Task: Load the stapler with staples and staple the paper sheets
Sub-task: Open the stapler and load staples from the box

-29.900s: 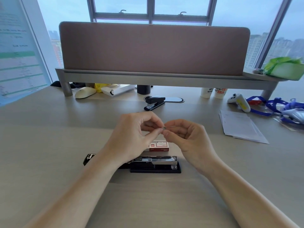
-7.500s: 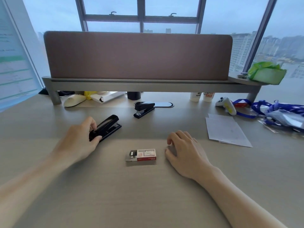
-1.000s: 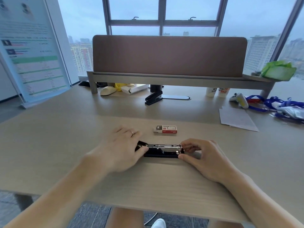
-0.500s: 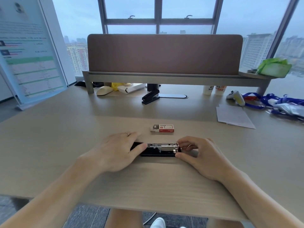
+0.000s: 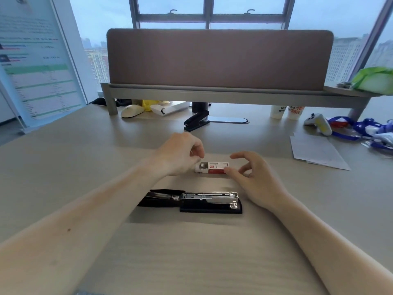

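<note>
You had the stapler lying opened flat on the desk, its metal magazine exposed. The staple box sat just beyond it, between your hands. Your left hand hung with fingers curled over the box's open end; I could not tell whether it pinched anything. Your right hand was loosely spread, thumb against the box's right end. This looked like fetching staples: next, steady the box, draw out a strip and seat it in the magazine. The paper sheets lay well apart, to the right.
</note>
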### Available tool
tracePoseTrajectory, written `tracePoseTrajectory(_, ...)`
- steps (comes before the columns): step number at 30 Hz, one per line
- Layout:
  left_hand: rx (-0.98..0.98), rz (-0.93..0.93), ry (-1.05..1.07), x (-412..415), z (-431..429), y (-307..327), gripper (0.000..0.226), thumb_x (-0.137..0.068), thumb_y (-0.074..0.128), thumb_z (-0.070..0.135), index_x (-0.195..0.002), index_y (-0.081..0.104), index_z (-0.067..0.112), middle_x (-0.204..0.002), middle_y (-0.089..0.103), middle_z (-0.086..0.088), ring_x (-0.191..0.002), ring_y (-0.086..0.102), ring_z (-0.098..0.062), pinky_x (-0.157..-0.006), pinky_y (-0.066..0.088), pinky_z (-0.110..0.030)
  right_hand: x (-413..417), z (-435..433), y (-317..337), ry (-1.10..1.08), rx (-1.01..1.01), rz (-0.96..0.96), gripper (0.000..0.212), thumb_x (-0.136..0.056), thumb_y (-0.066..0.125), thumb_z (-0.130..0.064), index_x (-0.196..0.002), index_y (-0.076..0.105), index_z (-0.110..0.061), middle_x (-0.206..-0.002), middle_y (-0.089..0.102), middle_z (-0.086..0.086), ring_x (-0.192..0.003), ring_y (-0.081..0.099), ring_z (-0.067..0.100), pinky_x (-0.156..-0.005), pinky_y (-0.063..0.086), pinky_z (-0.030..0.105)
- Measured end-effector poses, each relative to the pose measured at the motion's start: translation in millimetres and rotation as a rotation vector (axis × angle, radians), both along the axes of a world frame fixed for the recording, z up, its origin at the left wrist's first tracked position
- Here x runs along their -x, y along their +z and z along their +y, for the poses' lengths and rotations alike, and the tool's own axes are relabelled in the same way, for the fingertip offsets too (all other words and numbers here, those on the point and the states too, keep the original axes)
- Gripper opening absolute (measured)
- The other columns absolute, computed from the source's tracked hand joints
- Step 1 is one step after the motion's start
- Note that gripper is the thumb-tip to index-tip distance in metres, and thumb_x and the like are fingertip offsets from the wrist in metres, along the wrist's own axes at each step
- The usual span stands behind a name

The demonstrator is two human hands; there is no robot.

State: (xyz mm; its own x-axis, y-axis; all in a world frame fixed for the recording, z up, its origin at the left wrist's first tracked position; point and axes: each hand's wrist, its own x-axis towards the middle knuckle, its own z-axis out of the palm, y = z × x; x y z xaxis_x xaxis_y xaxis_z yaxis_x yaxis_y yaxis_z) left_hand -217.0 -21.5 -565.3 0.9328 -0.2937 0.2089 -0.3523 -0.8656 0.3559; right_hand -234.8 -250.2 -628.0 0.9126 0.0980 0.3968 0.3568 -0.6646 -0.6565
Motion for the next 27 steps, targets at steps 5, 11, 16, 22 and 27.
tracePoseTrajectory(5, 0.028, 0.059, -0.015, -13.9, -0.4, -11.3, 0.007, -0.088, 0.078, 0.023, -0.083, 0.075, 0.028, -0.079, 0.072, 0.014, -0.076, 0.069, -0.001, -0.063, 0.043, -0.016, -17.7, 11.4, -0.9, 0.074, 0.213, -0.09, 0.037, -0.086, 0.073, -0.053, -0.117, 0.067, -0.034, -0.089, 0.054, -0.023, -0.076, 0.056, -0.004, -0.077, 0.05, 0.032)
tracePoseTrajectory(11, 0.059, 0.095, -0.027, -16.0, -1.1, -12.7, 0.003, -0.084, 0.082, 0.022, -0.086, 0.08, 0.023, -0.078, 0.077, 0.008, -0.077, 0.074, -0.006, -0.062, 0.047, -0.018, -21.9, 10.9, -2.9, 0.102, 0.271, -0.138, 0.029, -0.091, 0.071, -0.047, -0.115, 0.073, -0.031, -0.085, 0.057, -0.02, -0.077, 0.05, 0.005, -0.075, 0.047, 0.031)
tracePoseTrajectory(16, 0.02, 0.092, -0.014, -17.5, -2.4, -14.7, 0.005, -0.084, 0.082, 0.021, -0.086, 0.08, 0.025, -0.073, 0.072, 0.014, -0.077, 0.072, -0.004, -0.061, 0.043, -0.013, -20.4, 12.3, -2.3, 0.094, 0.286, -0.132, 0.028, -0.091, 0.07, -0.047, -0.115, 0.073, -0.033, -0.087, 0.058, -0.02, -0.078, 0.052, 0.006, -0.077, 0.051, 0.034)
tracePoseTrajectory(22, 0.026, 0.091, -0.01, -16.1, -2.1, -15.5, 0.008, -0.085, 0.083, 0.021, -0.083, 0.077, 0.027, -0.073, 0.07, 0.016, -0.074, 0.068, -0.001, -0.063, 0.043, -0.018, -18.0, 11.8, -1.6, 0.083, 0.27, -0.111, 0.029, -0.09, 0.07, -0.048, -0.115, 0.072, -0.035, -0.096, 0.069, -0.015, -0.081, 0.059, 0.01, -0.082, 0.055, 0.037)
tracePoseTrajectory(27, 0.036, 0.055, -0.004, -13.3, 0.2, -14.1, 0.008, -0.085, 0.081, 0.022, -0.082, 0.075, 0.026, -0.076, 0.069, 0.016, -0.077, 0.069, -0.002, -0.07, 0.049, -0.023, -15.2, 11.8, 0.9, 0.084, 0.27, -0.097, 0.027, -0.091, 0.069, -0.049, -0.115, 0.071, -0.036, -0.098, 0.07, -0.015, -0.084, 0.06, 0.009, -0.082, 0.056, 0.04)
